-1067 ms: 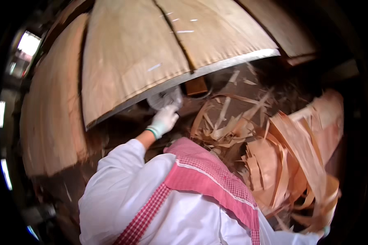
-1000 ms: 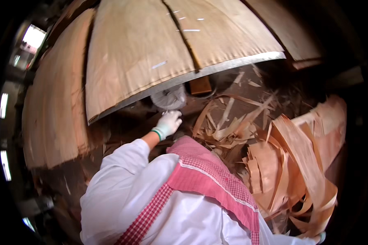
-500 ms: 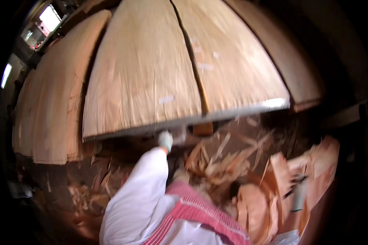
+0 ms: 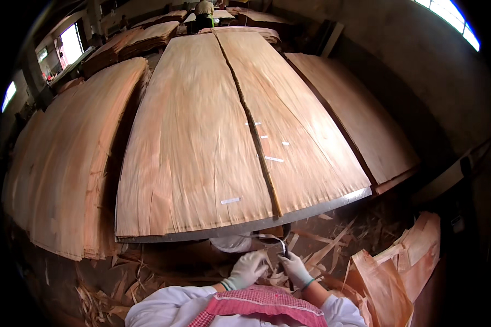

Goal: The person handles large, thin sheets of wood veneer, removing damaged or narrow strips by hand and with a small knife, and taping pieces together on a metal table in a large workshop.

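Note:
Both my hands wear pale gloves and are close together in front of my apron, just below the near edge of a table (image 4: 311,209). My left hand (image 4: 247,270) has its fingers bent and drawn together; what they hold, if anything, is too small to make out. My right hand (image 4: 295,270) is closed on a thin dark curved tool (image 4: 283,248) with a light shine along it. Its kind is unclear. Two wide wood veneer sheets (image 4: 188,141) lie on the table, a dark narrow gap between them. Short white tape strips (image 4: 231,201) stick to their faces.
Stacks of veneer stand to the left (image 4: 73,163) and right (image 4: 360,120) of the table. A white rounded object (image 4: 232,243) shows beneath the table edge. Torn veneer pieces (image 4: 390,272) lie at the right, with scraps on the floor. A person (image 4: 204,10) stands far back.
My left hand has come back from the table's edge. My right hand has moved in from the veneer scraps at the right. The view has tilted up, showing more of the room.

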Demonstrator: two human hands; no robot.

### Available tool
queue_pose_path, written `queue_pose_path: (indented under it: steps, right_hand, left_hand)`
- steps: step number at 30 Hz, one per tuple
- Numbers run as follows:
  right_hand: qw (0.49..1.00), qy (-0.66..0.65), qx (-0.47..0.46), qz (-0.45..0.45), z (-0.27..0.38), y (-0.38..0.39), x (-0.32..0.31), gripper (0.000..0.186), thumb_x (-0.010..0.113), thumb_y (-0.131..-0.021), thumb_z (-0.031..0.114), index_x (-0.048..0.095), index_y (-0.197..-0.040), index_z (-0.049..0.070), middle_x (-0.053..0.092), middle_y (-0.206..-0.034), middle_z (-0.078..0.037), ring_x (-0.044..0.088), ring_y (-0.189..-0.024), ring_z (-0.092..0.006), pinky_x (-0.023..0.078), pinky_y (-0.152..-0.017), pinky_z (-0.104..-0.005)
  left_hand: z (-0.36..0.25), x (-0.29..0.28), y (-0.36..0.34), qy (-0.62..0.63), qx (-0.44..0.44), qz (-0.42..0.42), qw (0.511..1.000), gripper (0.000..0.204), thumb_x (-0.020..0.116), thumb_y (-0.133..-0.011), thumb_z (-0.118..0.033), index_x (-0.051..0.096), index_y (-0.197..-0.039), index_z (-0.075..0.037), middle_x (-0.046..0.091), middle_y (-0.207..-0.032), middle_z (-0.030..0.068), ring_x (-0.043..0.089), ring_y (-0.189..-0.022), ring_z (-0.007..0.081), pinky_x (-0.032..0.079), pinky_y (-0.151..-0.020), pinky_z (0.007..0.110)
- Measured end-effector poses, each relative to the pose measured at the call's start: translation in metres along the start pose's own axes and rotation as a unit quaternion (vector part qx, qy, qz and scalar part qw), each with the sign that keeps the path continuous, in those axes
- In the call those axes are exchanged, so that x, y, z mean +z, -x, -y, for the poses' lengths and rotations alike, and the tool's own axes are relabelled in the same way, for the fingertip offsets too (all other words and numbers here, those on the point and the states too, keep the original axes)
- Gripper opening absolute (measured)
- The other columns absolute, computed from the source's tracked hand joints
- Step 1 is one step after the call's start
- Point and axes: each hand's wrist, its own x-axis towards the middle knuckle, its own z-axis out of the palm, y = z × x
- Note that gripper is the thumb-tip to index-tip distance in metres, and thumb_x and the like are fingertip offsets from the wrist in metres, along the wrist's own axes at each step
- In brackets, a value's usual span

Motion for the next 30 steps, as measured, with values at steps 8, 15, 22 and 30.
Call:
queue_pose_path:
  steps: [8,15,22,30]
  right_hand:
    - [0.985,0.158,0.005,-0.064,0.148,0.064,-0.147,0.011,0.053,-0.089,0.005,0.064,-0.092,0.003,0.056,-0.067,0.002,0.049,-0.055,-0.0072,0.04,-0.047,-0.0229]
    - [0.634,0.549,-0.366,-0.402,0.156,0.076,-0.284,0.028,0.065,-0.076,-0.002,0.065,-0.104,0.0,0.066,-0.097,-0.017,0.06,-0.086,-0.0249,0.05,-0.077,-0.0351]
    - [0.857,0.437,-0.265,0.07,0.109,0.055,-0.115,0.021,0.06,-0.085,0.012,0.061,-0.104,0.006,0.064,-0.103,-0.016,0.062,-0.09,-0.0326,0.05,-0.078,-0.0394]
    - [0.969,0.17,-0.164,0.079,0.091,0.027,-0.136,0.005,0.057,-0.086,0.003,0.057,-0.09,0.0,0.054,-0.07,-0.002,0.053,-0.064,-0.0088,0.045,-0.059,-0.0262]
  left_hand:
    - [0.052,0.018,-0.046,-0.007,0.08,0.22,0.972,0.025,0.057,-0.089,-0.028,0.061,-0.106,-0.01,0.063,-0.093,0.0162,0.059,-0.094,0.0351,0.046,-0.082,0.044]
    - [0.041,0.019,-0.081,-0.033,-0.056,0.279,0.958,0.029,0.05,-0.093,-0.036,0.061,-0.088,-0.01,0.065,-0.084,0.0152,0.063,-0.084,0.0356,0.047,-0.076,0.046]
    - [-0.092,0.017,-0.11,0.081,0.017,0.29,0.954,0.029,0.044,-0.096,-0.025,0.06,-0.107,-0.004,0.067,-0.087,0.0139,0.066,-0.077,0.0304,0.051,-0.07,0.039]
    - [-0.082,0.004,-0.085,0.248,-0.069,0.109,0.96,0.024,0.046,-0.1,-0.024,0.058,-0.106,-0.004,0.062,-0.078,0.0079,0.062,-0.07,0.0192,0.05,-0.067,0.032]
